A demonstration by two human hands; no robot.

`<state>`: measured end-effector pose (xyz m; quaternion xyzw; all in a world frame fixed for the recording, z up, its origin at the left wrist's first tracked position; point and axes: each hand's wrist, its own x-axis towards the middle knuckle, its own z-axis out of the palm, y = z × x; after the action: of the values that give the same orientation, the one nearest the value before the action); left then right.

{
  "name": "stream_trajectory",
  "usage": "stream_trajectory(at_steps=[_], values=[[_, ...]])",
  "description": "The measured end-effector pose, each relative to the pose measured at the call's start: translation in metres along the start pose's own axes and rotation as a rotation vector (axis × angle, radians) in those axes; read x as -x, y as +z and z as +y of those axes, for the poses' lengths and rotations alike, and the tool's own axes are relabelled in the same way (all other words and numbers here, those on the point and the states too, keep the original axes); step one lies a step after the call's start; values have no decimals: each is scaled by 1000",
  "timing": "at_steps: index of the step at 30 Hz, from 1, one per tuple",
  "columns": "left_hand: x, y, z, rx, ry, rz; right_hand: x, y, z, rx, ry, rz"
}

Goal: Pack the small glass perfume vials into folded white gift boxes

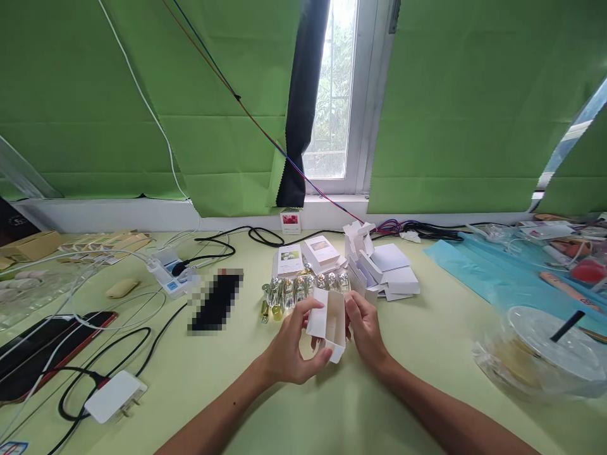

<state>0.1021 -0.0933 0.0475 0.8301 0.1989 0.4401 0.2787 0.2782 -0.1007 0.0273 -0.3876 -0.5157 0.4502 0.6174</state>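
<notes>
Between my two hands is a small white cardboard box (336, 325), its flap standing up and its inside facing me; I see nothing in it. My left hand (296, 347) grips it from the left, fingers at the flap and thumb on the lower end. On the box's right side, my right hand (364, 325) pinches the edge. Just behind the box lie several small glass bottles (287, 294) with shiny gold tones. Farther back are flat printed white boxes (290, 260), and to their right a pile of white cardboard boxes (393, 272), some with flaps up.
At left are a power strip (171, 278), a black item blurred by pixels (218, 303), a white charger (116, 395), dark phones (47, 347) and tangled cables. To the right are a lidded cup in plastic (545, 354) and a blue plastic sheet (478, 268).
</notes>
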Motion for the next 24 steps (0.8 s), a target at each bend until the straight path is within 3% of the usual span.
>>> stream_trajectory(at_steps=[9, 24], values=[[0, -2, 0, -25, -3, -65, -2, 3, 2, 8, 84, 56], [1, -7, -3, -102, -94, -98, -2, 6, -7, 8, 97, 90]])
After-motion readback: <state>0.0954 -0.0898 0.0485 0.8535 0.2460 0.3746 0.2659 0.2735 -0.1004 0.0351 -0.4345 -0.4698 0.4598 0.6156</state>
